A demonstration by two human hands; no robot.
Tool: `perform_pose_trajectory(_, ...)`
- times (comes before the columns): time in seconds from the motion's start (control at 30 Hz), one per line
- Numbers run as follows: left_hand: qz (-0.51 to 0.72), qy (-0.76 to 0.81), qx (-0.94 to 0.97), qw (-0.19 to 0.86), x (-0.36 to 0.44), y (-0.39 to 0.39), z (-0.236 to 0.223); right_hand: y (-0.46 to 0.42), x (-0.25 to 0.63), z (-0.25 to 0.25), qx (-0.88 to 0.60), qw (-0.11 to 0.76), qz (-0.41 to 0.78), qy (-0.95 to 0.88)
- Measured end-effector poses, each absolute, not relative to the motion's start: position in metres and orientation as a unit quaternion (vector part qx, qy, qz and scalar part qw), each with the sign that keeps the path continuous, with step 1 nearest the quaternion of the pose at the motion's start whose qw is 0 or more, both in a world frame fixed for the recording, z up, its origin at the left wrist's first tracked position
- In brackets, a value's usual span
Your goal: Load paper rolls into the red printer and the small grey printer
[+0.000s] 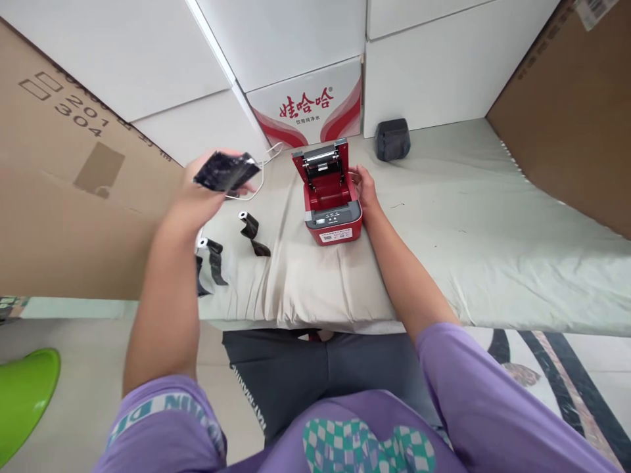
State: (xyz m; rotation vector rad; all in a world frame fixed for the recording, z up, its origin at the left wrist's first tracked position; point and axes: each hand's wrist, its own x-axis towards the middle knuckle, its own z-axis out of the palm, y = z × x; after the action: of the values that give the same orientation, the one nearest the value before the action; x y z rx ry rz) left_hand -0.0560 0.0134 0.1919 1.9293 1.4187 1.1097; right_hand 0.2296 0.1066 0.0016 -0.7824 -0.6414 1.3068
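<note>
A red and black receipt printer (334, 223) stands on the cloth-covered surface with its lid (322, 163) raised. The compartment inside shows red, with no roll visible in it. Against the printer's right side, my right hand (365, 187) is closed, its fingers curled round the back corner. Up and to the left, my left hand (197, 180) grips a glossy black paper strip (227, 171); whether a roll is behind it is hidden. Below that hand lie a paper roll with a black tail (249, 226) and another black-tailed roll (211, 246).
A small black device (393, 139) sits at the back right, near white boxes (424, 72). A white cable (261, 177) runs behind my left hand. Large cardboard boxes flank the surface, one on the left (64, 197) and one on the right (582, 125).
</note>
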Motion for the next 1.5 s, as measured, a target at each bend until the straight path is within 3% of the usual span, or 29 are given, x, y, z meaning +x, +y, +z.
perform_pose_trajectory(0.13, 0.401, 0.581, 0.678, 0.204, -0.119, -0.016, 0.200, 0.109, 0.230, 0.000, -0.342, 0.678, 0.586, -0.284)
perform_pose_trajectory(0.3, 0.334, 0.682, 0.621, 0.195, -0.166, -0.024, 0.167, 0.114, 0.230, -0.007, -0.319, 0.686, 0.595, -0.271)
perform_pose_trajectory(0.47, 0.084, 0.766, 0.634, 0.058, -0.164, -0.004, 0.117, 0.119, 0.230, -0.011, -0.310, 0.694, 0.588, -0.277)
perform_pose_trajectory(0.6, -0.021, 0.774, 0.630, 0.054, -0.161, 0.010, 0.097, 0.120, 0.230, -0.013, -0.309, 0.700, 0.588, -0.261)
perform_pose_trajectory(0.8, 0.042, 0.743, 0.668, 0.013, -0.171, 0.028, 0.098, 0.123, 0.232, -0.016, -0.305, 0.691, 0.600, -0.264)
perform_pose_trajectory(0.93, 0.081, 0.713, 0.690, 0.093, -0.157, 0.046, 0.088, 0.123, 0.233, -0.015, -0.311, 0.692, 0.604, -0.246)
perform_pose_trajectory(1.07, 0.195, 0.658, 0.710, 0.158, -0.135, 0.056, 0.081, 0.121, 0.232, -0.013, -0.320, 0.689, 0.600, -0.249)
perform_pose_trajectory(1.23, 0.355, 0.534, 0.741, 0.201, -0.084, 0.043, 0.110, 0.119, 0.231, -0.012, -0.323, 0.690, 0.598, -0.248)
perform_pose_trajectory(1.37, 0.336, 0.471, 0.794, 0.187, -0.024, 0.033, 0.141, 0.117, 0.231, -0.011, -0.320, 0.695, 0.596, -0.243)
perform_pose_trajectory(1.5, 0.219, 0.436, 0.858, 0.159, 0.029, 0.040, 0.144, 0.115, 0.231, -0.009, -0.319, 0.694, 0.597, -0.246)
